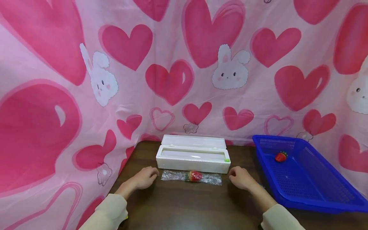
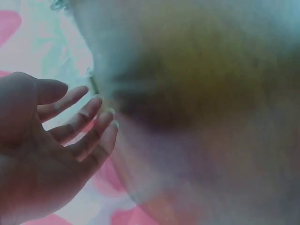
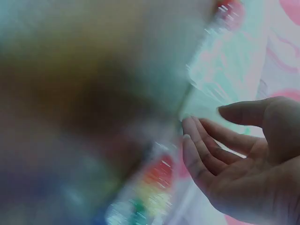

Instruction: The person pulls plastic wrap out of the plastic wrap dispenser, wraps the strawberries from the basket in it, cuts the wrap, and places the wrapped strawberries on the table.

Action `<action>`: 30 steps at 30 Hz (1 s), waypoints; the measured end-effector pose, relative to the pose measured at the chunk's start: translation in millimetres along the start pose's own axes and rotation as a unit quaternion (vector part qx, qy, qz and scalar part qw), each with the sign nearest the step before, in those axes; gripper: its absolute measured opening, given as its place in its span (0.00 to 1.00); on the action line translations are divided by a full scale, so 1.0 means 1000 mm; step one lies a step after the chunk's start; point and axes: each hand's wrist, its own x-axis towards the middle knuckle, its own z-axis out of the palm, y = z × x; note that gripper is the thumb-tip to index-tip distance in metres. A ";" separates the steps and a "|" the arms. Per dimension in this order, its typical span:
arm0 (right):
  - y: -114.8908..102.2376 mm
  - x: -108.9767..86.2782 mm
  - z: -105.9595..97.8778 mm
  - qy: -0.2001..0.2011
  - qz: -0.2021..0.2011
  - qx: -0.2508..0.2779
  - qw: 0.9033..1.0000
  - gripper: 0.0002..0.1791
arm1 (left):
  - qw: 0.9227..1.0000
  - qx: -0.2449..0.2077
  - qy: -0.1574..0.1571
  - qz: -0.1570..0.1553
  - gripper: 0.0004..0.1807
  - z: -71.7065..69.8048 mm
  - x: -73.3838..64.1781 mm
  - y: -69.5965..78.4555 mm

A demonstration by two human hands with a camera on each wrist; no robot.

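A strawberry [image 1: 195, 176] lies on the dark table, wrapped in clear plastic film [image 1: 211, 179] with bunched ends stretching out to both sides. Just off the film's left end, my left hand [image 1: 146, 177] rests with loosely bent fingers and nothing in them. My right hand [image 1: 240, 178] is at the other end, also holding nothing, its fingers relaxed. Behind the wrapped strawberry stands a white cling film box [image 1: 192, 164], its lid [image 1: 194, 141] tipped back. In the right wrist view a second red, yellow and green film-wrapped thing [image 3: 159, 176] shows below the hand.
A blue plastic basket [image 1: 310, 204] stands at the right, close to my right forearm, with one unwrapped strawberry [image 1: 280, 156] inside. Behind the table [image 1: 187, 207] hangs a pink cloth [image 1: 201, 92] with hearts and rabbits; it also runs along the left side.
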 end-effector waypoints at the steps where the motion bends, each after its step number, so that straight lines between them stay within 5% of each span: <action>1: -0.001 0.002 -0.006 0.010 -0.001 -0.004 1.000 0.06 | 1.000 0.004 0.010 -0.002 0.05 -0.003 0.000 0.000; 6: -0.003 0.018 -0.028 0.031 0.005 -0.043 0.999 0.33 | 0.998 0.005 0.054 0.013 0.06 -0.010 0.018 0.010; 11: 0.012 0.041 -0.027 0.007 -0.005 -0.083 0.997 0.53 | 0.997 -0.006 0.043 0.057 0.08 -0.005 0.051 0.049; 19: 0.032 0.056 -0.016 0.030 -0.066 -0.095 0.993 0.44 | 0.994 -0.006 0.018 0.105 0.09 0.013 0.092 0.121; 25: 0.033 0.059 -0.012 0.042 -0.075 -0.102 0.991 0.42 | 0.992 0.004 0.015 0.125 0.08 0.030 0.118 0.155; 30: 0.036 0.060 -0.012 0.040 -0.076 -0.095 0.992 0.41 | 0.993 0.020 0.027 0.113 0.09 0.051 0.144 0.178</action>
